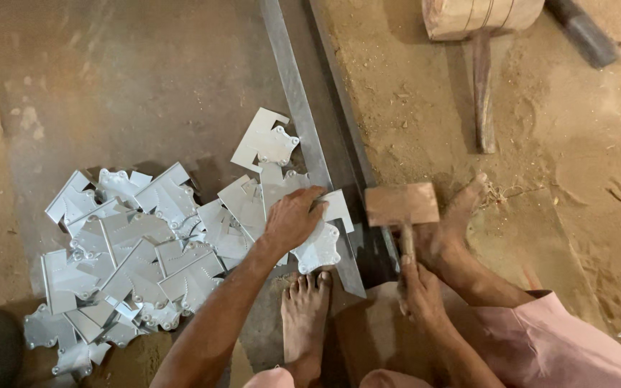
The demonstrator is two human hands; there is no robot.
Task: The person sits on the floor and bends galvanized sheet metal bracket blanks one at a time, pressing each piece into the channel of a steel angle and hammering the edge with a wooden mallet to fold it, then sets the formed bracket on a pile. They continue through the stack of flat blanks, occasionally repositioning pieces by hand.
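Person sits on the ground, pink garment [569, 345] at 5 o'clock, one bare foot [305, 316] at 6 o'clock with toes touching the near end of a long steel angle bar [303, 122]; other foot [454, 223] just right of the mallet, toes pointing to 12

Right hand [417, 293] closed in a fist round the handle of a small wooden mallet [402, 205]; mallet head is a square block, hanging just above or on the dark edge of the bar, can't tell if touching

Left hand [292, 219] at centre, palm down, fingers curled and pressing on a flat grey sheet-metal bracket [321, 244]; bracket lies against the left flank of the bar, its scalloped edge with small holes sticking out below the hand, a squarish tab showing at the fingertips. Grip is more a press than a pinch, thumb side hidden

Pile of the same grey brackets [131, 251] spreads from 9 to 7 o'clock of the left hand, overlapping, loose, on a dusty concrete floor [123, 86]; one bracket [266, 142] lies a bit apart at 11 o'clock, beside the bar

Bar runs from the near foot up to 12 o'clock, dividing concrete on the left from sandy ground [583, 179] on the right

Far, at 1 o'clock: a bigger wooden mallet [481, 43] lying on the sand, handle pointing toward the person; dark pipe-like piece [583, 32] at the top right corner
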